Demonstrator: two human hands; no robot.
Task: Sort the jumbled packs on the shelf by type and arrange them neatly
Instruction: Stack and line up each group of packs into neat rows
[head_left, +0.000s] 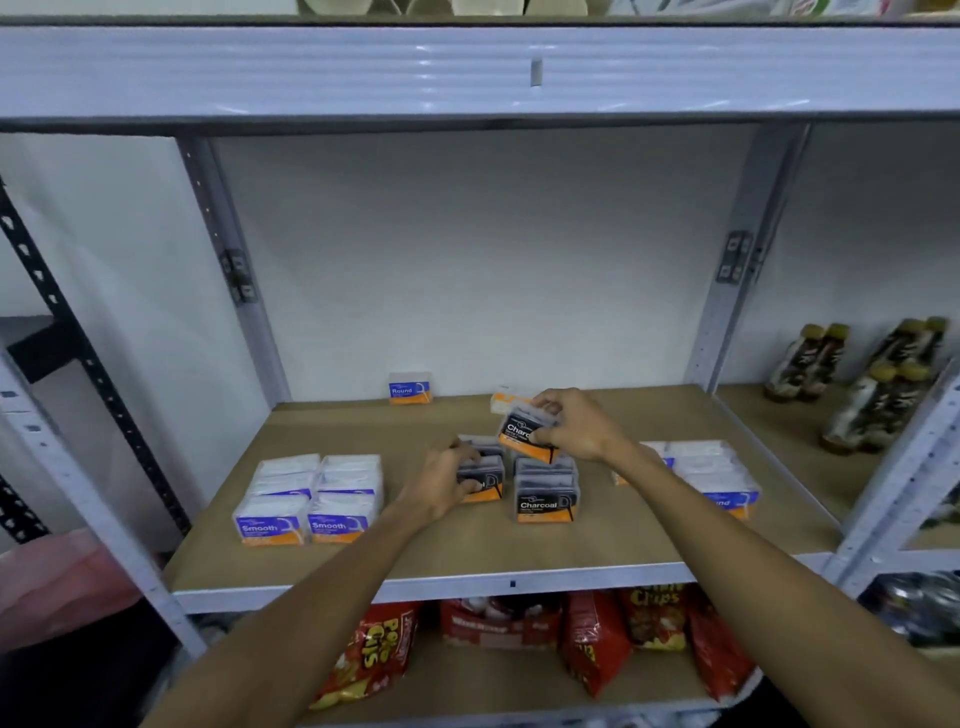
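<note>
On the wooden shelf (363, 561) lie three groups of small floss-pick packs. White "Smooth" packs (311, 499) sit in two rows at the left. Black "Charcoal" packs (545, 493) stand in two rows in the middle. White "Round" packs (711, 473) line up at the right, partly behind my right forearm. My right hand (576, 426) holds a Charcoal pack (522, 439) in the air above the middle rows. My left hand (447, 480) grips the front pack of the left Charcoal row (485, 480). One Round pack (410, 388) stands alone at the back wall, and a white pack (506, 400) lies behind my right hand.
Dark bottles (857, 384) stand on the neighbouring shelf to the right. Red chip bags (597, 634) fill the shelf below. Grey metal uprights (239, 280) frame the bay, and a shelf beam (467, 73) runs overhead.
</note>
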